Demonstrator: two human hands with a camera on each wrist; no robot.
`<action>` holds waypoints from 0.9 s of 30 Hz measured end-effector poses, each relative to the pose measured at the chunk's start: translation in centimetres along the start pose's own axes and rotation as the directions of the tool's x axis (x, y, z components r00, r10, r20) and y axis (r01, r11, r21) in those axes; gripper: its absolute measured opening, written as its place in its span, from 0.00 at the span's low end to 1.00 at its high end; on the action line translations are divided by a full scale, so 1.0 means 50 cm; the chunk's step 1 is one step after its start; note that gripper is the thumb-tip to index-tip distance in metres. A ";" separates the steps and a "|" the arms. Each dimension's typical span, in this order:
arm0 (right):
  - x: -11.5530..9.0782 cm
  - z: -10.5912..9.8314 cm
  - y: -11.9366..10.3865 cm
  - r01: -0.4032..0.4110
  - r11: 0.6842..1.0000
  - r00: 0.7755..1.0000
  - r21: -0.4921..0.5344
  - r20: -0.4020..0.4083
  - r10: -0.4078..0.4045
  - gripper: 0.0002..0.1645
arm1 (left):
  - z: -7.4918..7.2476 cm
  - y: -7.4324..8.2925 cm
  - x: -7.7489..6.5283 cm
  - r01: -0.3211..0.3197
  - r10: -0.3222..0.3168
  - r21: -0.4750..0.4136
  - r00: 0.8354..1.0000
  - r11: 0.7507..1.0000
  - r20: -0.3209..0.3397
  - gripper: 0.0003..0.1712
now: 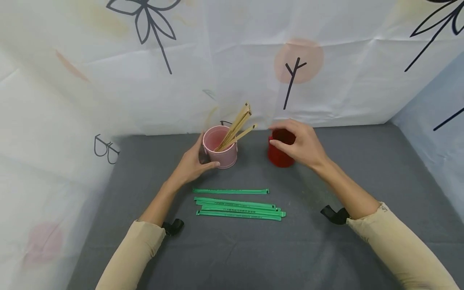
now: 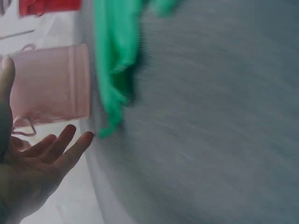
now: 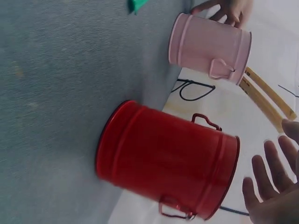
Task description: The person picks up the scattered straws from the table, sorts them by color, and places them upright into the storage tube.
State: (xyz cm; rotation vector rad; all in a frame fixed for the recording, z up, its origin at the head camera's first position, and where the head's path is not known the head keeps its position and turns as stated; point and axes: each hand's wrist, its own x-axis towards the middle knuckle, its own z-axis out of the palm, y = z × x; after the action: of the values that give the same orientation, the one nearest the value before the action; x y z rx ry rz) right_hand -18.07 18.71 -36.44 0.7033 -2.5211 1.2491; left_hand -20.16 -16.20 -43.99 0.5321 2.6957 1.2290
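My left hand (image 1: pixel 188 166) is at the left side of a small pink bucket (image 1: pixel 227 160), thumb in front and fingers behind. In the left wrist view its loosely bent fingers (image 2: pixel 58 144) stand just off the pink wall. Several slim yellow printed sticks (image 1: pixel 237 128) lean out of this upright bucket towards the right. My right hand (image 1: pixel 303 146) hovers by the top of an upright red bucket (image 1: pixel 280 157), with thumb and fingers spread apart. The right wrist view shows those fingers (image 3: pixel 262 179) extended beyond the red rim, with a gap between.
Several long, thin green printed strips (image 1: pixel 237 208) lie side by side on the grey tabletop (image 1: pixel 232 253), in front of the buckets. One separate green strip (image 1: pixel 232 191) lies closer to them. A white patterned cloth (image 1: pixel 239 52) hangs right behind the table.
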 end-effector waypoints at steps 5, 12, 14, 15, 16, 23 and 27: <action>-0.022 -0.019 0.018 0.051 0.995 0.998 -0.090 -0.024 -0.054 0.21 | 0.002 -0.006 -0.038 0.024 -0.026 0.027 0.999 0.999 0.046 0.61; -0.048 -0.036 0.065 -0.043 0.996 0.996 -0.075 -0.078 0.037 0.27 | -0.001 -0.013 -0.089 0.012 -0.021 0.104 0.996 0.994 0.083 0.40; -0.051 -0.038 0.078 -0.081 0.995 0.995 -0.058 -0.071 0.077 0.31 | -0.001 -0.015 -0.102 0.002 -0.011 0.114 0.996 0.994 0.083 0.35; -0.053 -0.039 0.083 -0.103 0.994 0.993 -0.044 -0.063 0.100 0.33 | -0.001 -0.016 -0.107 -0.006 -0.004 0.120 0.997 0.993 0.083 0.33; -0.054 -0.040 0.088 -0.128 0.991 0.991 -0.029 -0.053 0.127 0.36 | 0.000 -0.017 -0.112 -0.017 0.006 0.126 0.996 0.992 0.086 0.32; -0.064 -0.040 0.102 -0.290 0.951 0.957 0.102 0.031 0.289 0.45 | 0.003 -0.020 -0.132 -0.085 0.068 0.139 0.990 0.987 0.123 0.22; -0.065 -0.039 0.091 -0.334 0.933 0.943 0.133 0.051 0.330 0.46 | 0.008 -0.022 -0.134 -0.075 0.056 0.138 0.989 0.988 0.138 0.18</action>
State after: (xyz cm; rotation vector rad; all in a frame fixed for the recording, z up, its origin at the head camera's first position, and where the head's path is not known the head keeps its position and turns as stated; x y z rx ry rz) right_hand -17.65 23.63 -39.73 0.3275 -2.6744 1.5464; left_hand -14.09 -19.04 -45.25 0.7008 2.6854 0.9805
